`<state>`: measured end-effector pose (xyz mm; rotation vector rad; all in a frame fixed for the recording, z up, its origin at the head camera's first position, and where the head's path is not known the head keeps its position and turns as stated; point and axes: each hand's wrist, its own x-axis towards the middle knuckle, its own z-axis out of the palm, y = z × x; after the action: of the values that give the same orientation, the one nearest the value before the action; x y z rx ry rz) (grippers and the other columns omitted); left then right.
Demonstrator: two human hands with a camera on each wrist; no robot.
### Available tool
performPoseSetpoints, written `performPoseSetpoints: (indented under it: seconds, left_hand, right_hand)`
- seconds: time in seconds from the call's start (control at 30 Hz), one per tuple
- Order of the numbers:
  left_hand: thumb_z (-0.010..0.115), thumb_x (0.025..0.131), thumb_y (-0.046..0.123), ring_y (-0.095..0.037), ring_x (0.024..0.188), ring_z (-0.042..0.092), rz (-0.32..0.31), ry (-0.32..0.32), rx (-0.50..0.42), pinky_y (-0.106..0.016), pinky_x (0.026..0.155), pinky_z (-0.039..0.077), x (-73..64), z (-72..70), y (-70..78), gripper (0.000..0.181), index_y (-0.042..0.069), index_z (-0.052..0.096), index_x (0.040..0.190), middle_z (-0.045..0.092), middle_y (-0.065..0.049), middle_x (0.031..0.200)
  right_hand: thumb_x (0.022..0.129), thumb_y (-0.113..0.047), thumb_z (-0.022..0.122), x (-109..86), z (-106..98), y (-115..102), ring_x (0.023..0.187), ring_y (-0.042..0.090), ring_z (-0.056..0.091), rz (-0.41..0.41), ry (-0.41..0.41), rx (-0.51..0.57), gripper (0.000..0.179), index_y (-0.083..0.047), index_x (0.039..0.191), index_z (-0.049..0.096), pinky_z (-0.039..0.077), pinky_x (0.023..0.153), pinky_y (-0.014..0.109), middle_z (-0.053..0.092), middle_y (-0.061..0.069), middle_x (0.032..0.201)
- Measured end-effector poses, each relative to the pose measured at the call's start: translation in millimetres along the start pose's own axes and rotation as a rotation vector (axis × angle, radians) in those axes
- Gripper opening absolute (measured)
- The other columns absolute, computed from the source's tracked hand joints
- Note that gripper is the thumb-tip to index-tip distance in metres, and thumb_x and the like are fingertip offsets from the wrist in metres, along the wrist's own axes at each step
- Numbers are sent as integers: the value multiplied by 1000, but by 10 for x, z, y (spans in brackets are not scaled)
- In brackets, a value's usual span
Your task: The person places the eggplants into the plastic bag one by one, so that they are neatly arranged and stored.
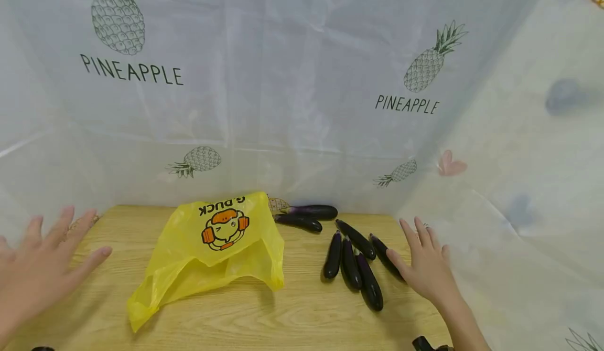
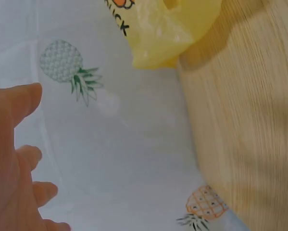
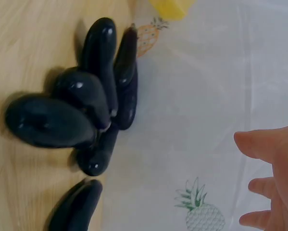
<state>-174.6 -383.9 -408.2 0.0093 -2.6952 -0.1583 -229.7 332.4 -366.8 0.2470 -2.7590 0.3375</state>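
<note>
My left hand (image 1: 44, 269) is spread over the left side of the table, fingers straight and nothing held. A yellow plastic bag (image 1: 184, 256), printed with a duck face and "G.DUCK", lies crumpled to its right, its mouth toward me. On the other side, my right hand (image 1: 427, 272) is held out with extended fingers and holds nothing. Its thumb overlaps the rightmost eggplant (image 1: 382, 251) in the head view. Several dark eggplants (image 3: 47, 120) lie grouped left of that hand. Two more eggplants (image 1: 313, 212) lie at the back edge, beside the bag.
The wooden table (image 1: 236, 319) is backed and flanked by a pale plastic sheet (image 1: 292, 104) with pineapple prints. A small black object (image 1: 423, 343) shows at the front edge below my right hand, and another dark object (image 1: 42, 348) at the bottom left.
</note>
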Motion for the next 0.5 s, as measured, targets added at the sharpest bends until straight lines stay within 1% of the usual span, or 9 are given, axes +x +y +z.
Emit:
performPoseSetpoints:
  seconds: [0.07,0.13,0.2,0.27,0.3,0.37,0.4,0.43,0.5]
  left_hand:
    - [57,102,64,-74,145,5,-6,-28,-17,-93,101,-10,41,1,71,100,18,2,173,3,-33,171]
    - [56,103,63,-72,144,12,18,-39,-25,-94,101,2,82,15,152,100,16,2,173,7,-34,171]
    - [58,104,59,-69,146,15,54,-37,-77,-91,105,4,115,44,232,99,15,2,173,8,-34,171]
    - [60,105,55,-67,146,20,87,-27,-118,-86,112,6,145,50,305,98,15,3,173,9,-33,172]
    - [61,105,54,-66,147,20,98,-27,-144,-84,114,5,156,52,343,97,15,3,173,8,-31,173]
    - [63,104,52,-66,146,22,110,-29,-196,-82,116,8,179,51,417,97,16,4,173,9,-30,174]
    - [65,104,52,-66,144,26,112,-31,-213,-83,114,14,187,49,456,97,16,6,173,12,-29,173]
    - [65,103,52,-67,143,28,107,-46,-227,-84,111,19,193,43,493,97,17,7,173,15,-30,172]
    - [66,102,54,-66,139,33,104,-75,-246,-87,99,29,212,41,581,96,17,12,173,25,-33,168]
  right_hand:
    - [104,-55,62,25,4,-39,149,66,20,-10,23,29,85,-15,171,25,17,105,91,16,30,172]
    - [104,-52,63,51,7,-87,148,65,25,-22,44,59,83,-12,169,29,22,106,88,19,31,171]
    - [105,-49,64,75,13,-142,147,63,28,-34,61,88,81,-10,168,31,26,107,85,23,31,169]
    - [105,-46,65,106,11,-212,146,62,30,-43,67,120,80,-9,168,32,28,108,84,25,32,168]
    - [106,-45,65,122,12,-250,146,62,31,-47,69,135,79,-9,168,32,29,107,84,25,31,168]
    - [106,-44,64,158,15,-333,146,60,34,-61,74,161,77,-10,168,32,31,107,83,28,30,167]
    - [106,-43,64,174,14,-379,144,59,37,-70,77,175,77,-10,168,33,35,105,82,30,29,167]
    - [106,-42,65,192,17,-424,143,58,39,-79,80,191,76,-11,167,33,37,105,80,32,28,166]
    - [106,-40,65,228,27,-513,142,54,43,-98,86,224,73,-12,167,35,42,103,76,36,24,164]
